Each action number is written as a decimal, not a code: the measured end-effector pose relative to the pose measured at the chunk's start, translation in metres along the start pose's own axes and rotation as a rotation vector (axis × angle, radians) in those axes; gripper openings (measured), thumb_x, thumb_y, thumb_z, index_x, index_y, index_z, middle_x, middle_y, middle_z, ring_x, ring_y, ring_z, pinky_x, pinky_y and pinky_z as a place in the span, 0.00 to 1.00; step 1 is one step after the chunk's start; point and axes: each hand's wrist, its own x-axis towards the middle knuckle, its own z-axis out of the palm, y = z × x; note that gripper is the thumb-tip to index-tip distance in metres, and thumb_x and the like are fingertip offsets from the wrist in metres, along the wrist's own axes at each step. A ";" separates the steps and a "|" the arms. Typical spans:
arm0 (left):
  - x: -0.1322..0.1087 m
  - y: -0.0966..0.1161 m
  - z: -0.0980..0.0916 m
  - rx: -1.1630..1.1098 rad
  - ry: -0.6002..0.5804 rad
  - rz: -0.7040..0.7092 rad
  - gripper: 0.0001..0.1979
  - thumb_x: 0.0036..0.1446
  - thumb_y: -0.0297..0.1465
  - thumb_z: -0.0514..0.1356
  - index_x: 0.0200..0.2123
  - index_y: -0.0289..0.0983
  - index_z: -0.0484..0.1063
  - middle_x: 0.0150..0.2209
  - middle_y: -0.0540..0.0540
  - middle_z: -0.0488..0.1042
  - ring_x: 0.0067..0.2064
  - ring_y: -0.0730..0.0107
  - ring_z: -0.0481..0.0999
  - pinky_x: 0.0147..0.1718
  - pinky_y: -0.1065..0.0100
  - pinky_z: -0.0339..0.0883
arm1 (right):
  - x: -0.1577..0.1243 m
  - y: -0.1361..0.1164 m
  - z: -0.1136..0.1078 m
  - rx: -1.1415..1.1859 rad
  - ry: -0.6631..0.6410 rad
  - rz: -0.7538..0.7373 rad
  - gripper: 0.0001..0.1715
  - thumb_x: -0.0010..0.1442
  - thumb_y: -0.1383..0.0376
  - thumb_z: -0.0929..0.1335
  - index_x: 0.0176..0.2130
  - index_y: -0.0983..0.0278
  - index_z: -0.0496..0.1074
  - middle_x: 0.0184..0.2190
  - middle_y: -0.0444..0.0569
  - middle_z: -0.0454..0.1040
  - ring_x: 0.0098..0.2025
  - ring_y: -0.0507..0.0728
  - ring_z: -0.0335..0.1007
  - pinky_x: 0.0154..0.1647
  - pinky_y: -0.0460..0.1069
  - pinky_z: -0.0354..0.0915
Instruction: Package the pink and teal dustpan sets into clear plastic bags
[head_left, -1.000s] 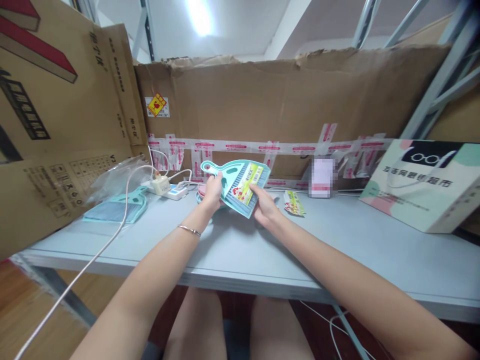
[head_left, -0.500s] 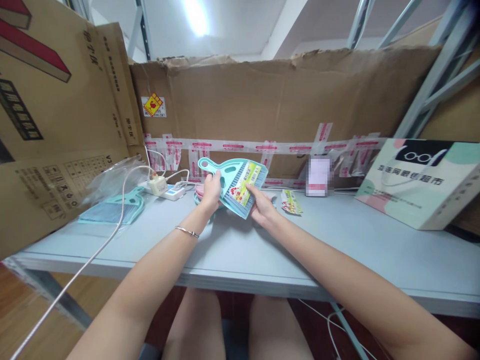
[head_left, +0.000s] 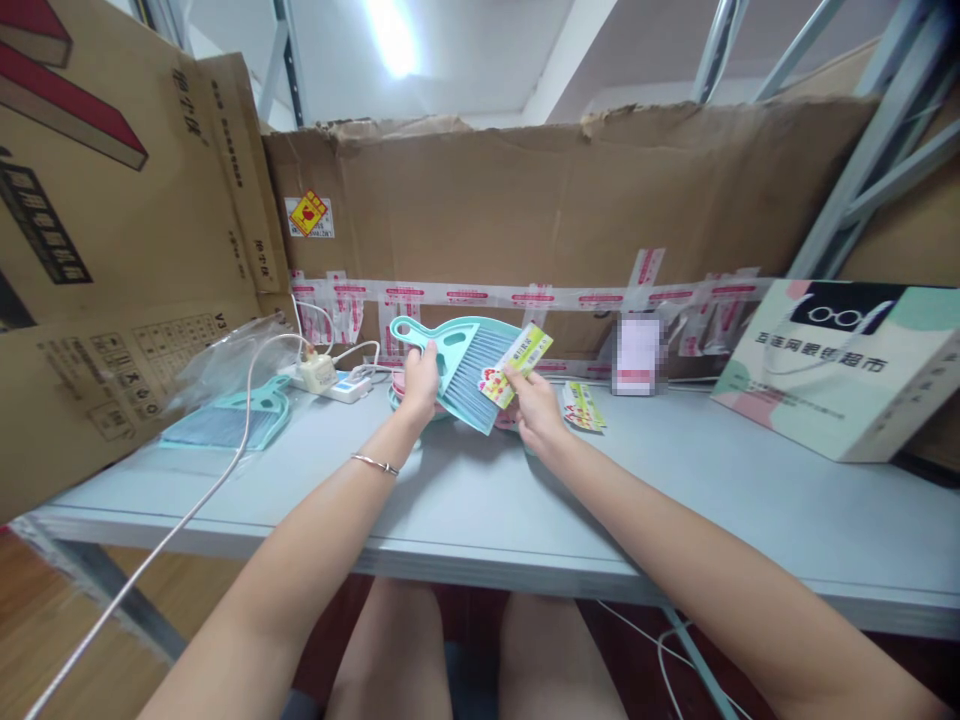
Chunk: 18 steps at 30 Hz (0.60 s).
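My left hand [head_left: 420, 380] is closed around the handle end of a turquoise dustpan [head_left: 429, 328], which is held tilted above the table. A brush with grey-blue bristles [head_left: 474, 372] lies in the pan. In my right hand [head_left: 538, 408] a green, yellow and white printed card [head_left: 519, 362] is pinched between thumb and fingers, overlapping the pan's right side. Behind and below the pan, partly hidden, are pink and turquoise pieces [head_left: 399, 384] on the table. More printed cards [head_left: 583, 406] lie to the right of my right hand.
On the left, another dustpan and brush [head_left: 229, 415] lies near clear plastic wrap. A power strip [head_left: 341, 384] with a plug and a white cable [head_left: 238, 455] stand by it. A blurred upright object [head_left: 636, 355] and a printed box [head_left: 825, 370] are on the right; cardboard [head_left: 480, 210] walls the back.
The card has moved right and up with my right hand, from lying over the bristles to partly past the pan's edge. More of the bristles shows. My left hand has barely moved.
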 end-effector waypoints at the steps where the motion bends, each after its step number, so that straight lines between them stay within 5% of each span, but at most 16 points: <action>1: 0.001 0.000 -0.001 0.001 0.010 0.015 0.10 0.55 0.39 0.56 0.31 0.37 0.65 0.28 0.49 0.70 0.34 0.67 0.71 0.36 0.66 0.66 | 0.004 -0.004 -0.003 0.006 0.042 -0.059 0.09 0.45 0.68 0.72 0.29 0.64 0.69 0.20 0.39 0.75 0.23 0.51 0.72 0.27 0.46 0.70; 5: 0.005 -0.001 -0.004 0.008 0.043 0.067 0.10 0.55 0.38 0.56 0.33 0.38 0.66 0.31 0.48 0.71 0.38 0.66 0.71 0.38 0.66 0.65 | 0.008 -0.027 -0.005 0.061 0.102 -0.224 0.11 0.44 0.69 0.72 0.31 0.64 0.70 0.26 0.37 0.76 0.28 0.48 0.72 0.31 0.43 0.69; 9: 0.004 -0.004 -0.003 0.015 0.061 0.092 0.10 0.54 0.39 0.56 0.32 0.38 0.66 0.31 0.47 0.71 0.38 0.65 0.71 0.39 0.65 0.65 | -0.005 -0.037 0.006 0.057 -0.128 -0.235 0.09 0.46 0.66 0.72 0.30 0.64 0.70 0.26 0.41 0.76 0.28 0.50 0.72 0.29 0.43 0.68; 13: 0.000 -0.005 0.000 0.013 0.062 0.095 0.10 0.54 0.39 0.56 0.30 0.38 0.65 0.29 0.49 0.70 0.38 0.66 0.72 0.39 0.65 0.66 | -0.019 -0.021 0.014 -0.260 -0.237 -0.076 0.13 0.49 0.57 0.71 0.25 0.64 0.68 0.16 0.41 0.72 0.16 0.50 0.66 0.13 0.43 0.57; 18: -0.010 -0.002 0.006 -0.013 0.066 0.093 0.11 0.55 0.39 0.56 0.28 0.38 0.64 0.29 0.49 0.70 0.37 0.67 0.71 0.41 0.65 0.65 | -0.020 0.000 0.010 -0.446 -0.176 -0.094 0.19 0.44 0.56 0.72 0.19 0.62 0.61 0.10 0.39 0.65 0.11 0.49 0.58 0.10 0.43 0.48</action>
